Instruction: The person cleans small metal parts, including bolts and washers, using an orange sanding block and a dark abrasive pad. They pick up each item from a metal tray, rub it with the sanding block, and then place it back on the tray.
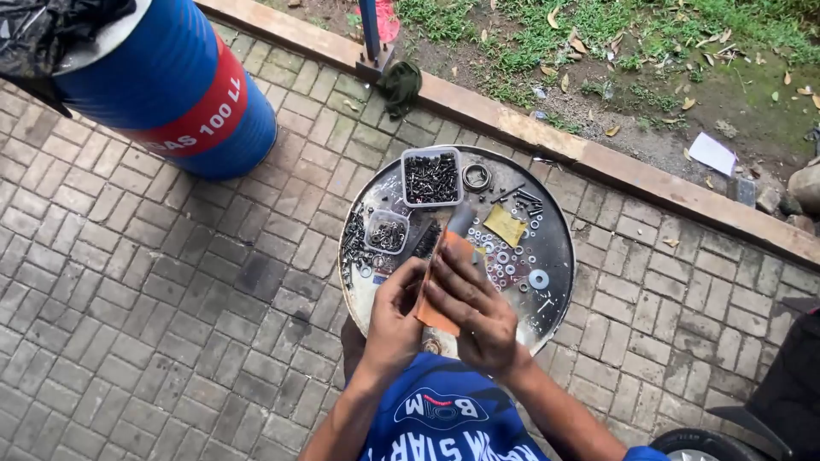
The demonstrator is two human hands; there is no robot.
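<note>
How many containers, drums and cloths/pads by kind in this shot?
Clear plastic containers of screws: 2, the larger and the smaller, on the round metal tray
Blue drums: 1
Orange pads: 1, held between left hand and right hand
Yellow pads: 1
Dark green cloths: 1
Total: 6

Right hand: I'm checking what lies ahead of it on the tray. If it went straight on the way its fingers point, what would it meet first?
The right hand points up-left across the orange sheet it holds. Beyond that, probably the small clear tub of screws on the round metal tray, though depth is unclear.
</note>
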